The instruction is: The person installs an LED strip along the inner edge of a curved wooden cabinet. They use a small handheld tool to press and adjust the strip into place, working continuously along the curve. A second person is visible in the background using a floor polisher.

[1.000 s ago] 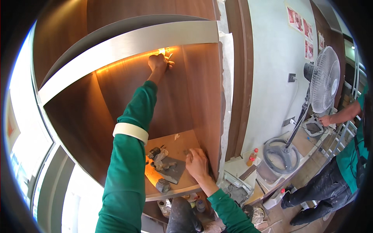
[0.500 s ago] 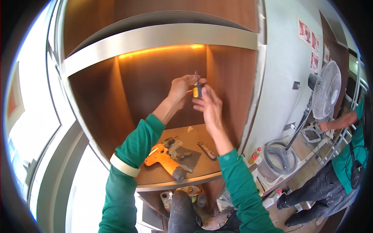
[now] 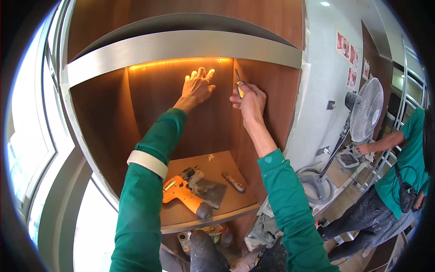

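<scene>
In my right hand is a small screwdriver with a yellow and black handle, its shaft pointing up toward the cabinet's back right corner. My left hand is raised in front of the back panel, fingers spread, just below a glowing light strip. I see nothing in that hand. A brushed metal band crosses the cabinet above both hands. On the shelf below lies an orange cordless drill, beside a grey sheet and a narrow, worn-looking tool.
Bright windows line the left side. To the right stand a pedestal fan and a co-worker in a green top. Cans and bottles sit in the compartment under the shelf, near my knee.
My hands have parted. The left has let go near the screwdriver and moved up and left toward the light strip; the right has lifted the screwdriver slightly to the right.
</scene>
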Demonstrator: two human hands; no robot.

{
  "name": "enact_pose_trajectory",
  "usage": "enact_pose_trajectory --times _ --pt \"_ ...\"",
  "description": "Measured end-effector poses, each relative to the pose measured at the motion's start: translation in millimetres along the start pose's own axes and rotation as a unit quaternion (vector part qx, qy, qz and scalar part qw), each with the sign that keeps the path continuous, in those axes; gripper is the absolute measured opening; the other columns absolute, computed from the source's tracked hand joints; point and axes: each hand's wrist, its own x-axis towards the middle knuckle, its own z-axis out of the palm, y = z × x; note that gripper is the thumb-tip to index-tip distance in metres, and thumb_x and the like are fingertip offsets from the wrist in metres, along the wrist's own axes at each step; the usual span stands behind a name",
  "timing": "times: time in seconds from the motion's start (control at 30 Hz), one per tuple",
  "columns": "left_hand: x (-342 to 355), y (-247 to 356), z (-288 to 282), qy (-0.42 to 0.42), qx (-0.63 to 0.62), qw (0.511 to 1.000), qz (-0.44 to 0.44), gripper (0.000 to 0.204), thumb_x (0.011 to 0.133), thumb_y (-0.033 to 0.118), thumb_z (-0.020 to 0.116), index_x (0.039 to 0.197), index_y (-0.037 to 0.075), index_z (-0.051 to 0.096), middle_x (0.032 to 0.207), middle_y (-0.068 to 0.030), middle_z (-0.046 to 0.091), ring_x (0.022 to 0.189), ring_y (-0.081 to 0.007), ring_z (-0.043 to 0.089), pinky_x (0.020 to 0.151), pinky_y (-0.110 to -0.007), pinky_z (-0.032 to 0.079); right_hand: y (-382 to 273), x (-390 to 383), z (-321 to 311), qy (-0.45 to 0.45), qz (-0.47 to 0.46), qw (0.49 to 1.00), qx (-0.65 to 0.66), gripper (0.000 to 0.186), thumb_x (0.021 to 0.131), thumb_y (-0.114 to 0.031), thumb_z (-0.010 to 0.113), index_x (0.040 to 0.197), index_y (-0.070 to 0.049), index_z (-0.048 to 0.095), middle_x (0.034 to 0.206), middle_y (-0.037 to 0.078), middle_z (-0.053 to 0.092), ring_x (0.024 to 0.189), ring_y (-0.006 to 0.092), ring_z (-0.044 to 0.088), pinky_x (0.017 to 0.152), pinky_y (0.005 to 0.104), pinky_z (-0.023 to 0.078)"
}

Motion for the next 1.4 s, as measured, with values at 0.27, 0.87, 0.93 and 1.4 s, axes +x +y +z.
enact_pose_trajectory --times 0.27,0.87,0.93,1.4 --pt "30.8 27.9 -12.2 -0.022 0.022 0.997 -0.070 0.070 0.093 0.053 0.052 0.148 0.011 0.038 0.127 -0.0130 0.057 0.105 -0.0329 0.061 0.085 -0.047 0.045 13.3 0.9 -3.0 0.011 -0.040 0.999 -0.027 0.032 0.089 -0.017 0.065 0.114 0.004 0.066 0.091 0.011 0.069 0.059 0.0140 0.064 0.053 0.0286 0.050" --pt "-6.4 -107.1 -82.4 -0.136 -0.188 0.907 -0.352 0.051 0.068 0.038 0.087 0.080 -0.008 0.066 0.077 -0.0153 0.069 0.055 -0.0232 0.068 0.050 -0.034 0.060 44.3 93.5 49.8 0.110 -0.261 0.929 -0.239 0.033 0.084 -0.021 0.069 0.105 0.005 0.068 0.093 0.025 0.070 0.095 0.0419 0.067 0.086 0.0449 0.051" --pt "-5.1 -106.7 -80.9 -0.134 -0.199 0.907 -0.345 0.050 0.070 0.036 0.087 0.081 -0.008 0.066 0.076 -0.0145 0.069 0.056 -0.0230 0.068 0.048 -0.034 0.059 47.7 100.5 52.9 0.105 -0.288 0.920 -0.245 0.033 0.085 -0.021 0.069 0.104 0.006 0.068 0.092 0.025 0.071 0.093 0.0429 0.067 0.085 0.0450 0.051" --pt "-8.5 -112.3 -69.5 -0.100 -0.215 0.910 -0.341 0.044 0.069 0.031 0.086 0.079 -0.007 0.068 0.075 -0.0147 0.069 0.055 -0.0225 0.067 0.046 -0.034 0.058 63.9 122.5 58.4 0.133 -0.322 0.911 -0.222 0.031 0.082 -0.021 0.071 0.098 0.005 0.069 0.086 0.023 0.071 0.082 0.0352 0.070 0.078 0.0428 0.052"
